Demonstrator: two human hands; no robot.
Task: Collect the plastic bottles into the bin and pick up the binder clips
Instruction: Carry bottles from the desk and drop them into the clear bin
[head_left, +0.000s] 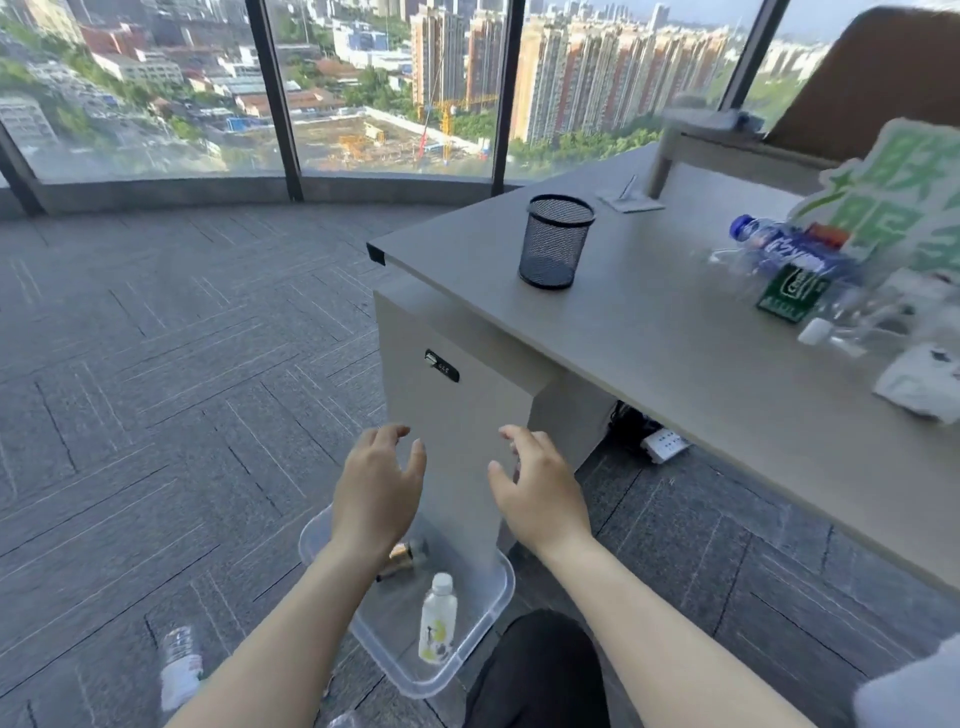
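A clear plastic bin (491, 613) sits on the carpet beside the desk cabinet. Inside it lie a white bottle with a yellow label (438, 618) and a dark brownish bottle (408, 558). My left hand (376, 483) and my right hand (540, 491) hover above the bin, both with fingers spread and nothing in them. A clear bottle with a white label (179, 662) lies on the floor at the lower left. On the desk at the right lie a blue-labelled bottle (789, 247) and a clear bottle with a white cap (852, 325). No binder clips are visible.
A black mesh pen cup (556, 241) stands near the grey desk's (649, 332) corner. A green and white sign (898, 208), a green card (792, 293) and crumpled white paper (922, 382) sit at the right. A power strip (665, 446) lies under the desk. Windows line the far side.
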